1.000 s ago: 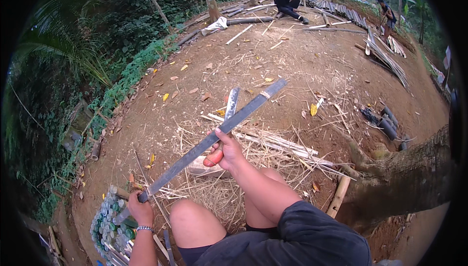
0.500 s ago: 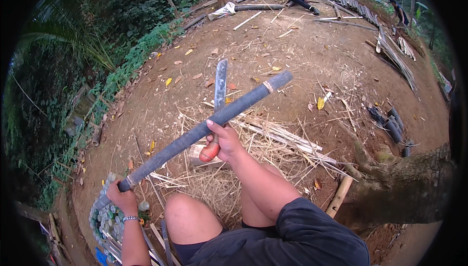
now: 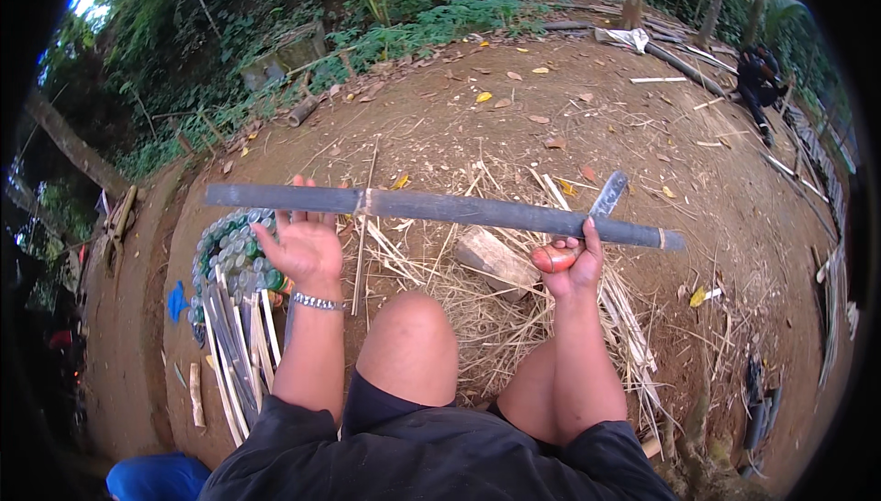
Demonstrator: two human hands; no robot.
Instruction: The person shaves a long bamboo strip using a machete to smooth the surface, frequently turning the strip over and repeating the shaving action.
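Observation:
A long dark bamboo pole [image 3: 459,211] with pale node rings lies almost level across the view above my knees. My left hand [image 3: 307,249] is palm up, its fingers stretched out behind the pole's left half and not wrapped around it. My right hand [image 3: 580,267] grips a machete by its red handle [image 3: 554,258], with the thumb pressed on the pole. Beyond the pole, the machete's grey blade [image 3: 609,193] points up and right; the pole covers part of it. Below the pole, a chopping block of pale wood [image 3: 496,262] sits among shavings.
Bamboo strips [image 3: 240,345] and many clear and green bottles [image 3: 240,249] are by my left arm. Shavings and split strips [image 3: 633,345] litter the ground around my legs. Short dark tubes [image 3: 758,423] lie at right. A person in dark clothes [image 3: 759,88] sits far right.
The pole has swung from a steep slant to nearly level. My left hand has opened from its grip near the pole's end, while my right hand has shifted right with the machete.

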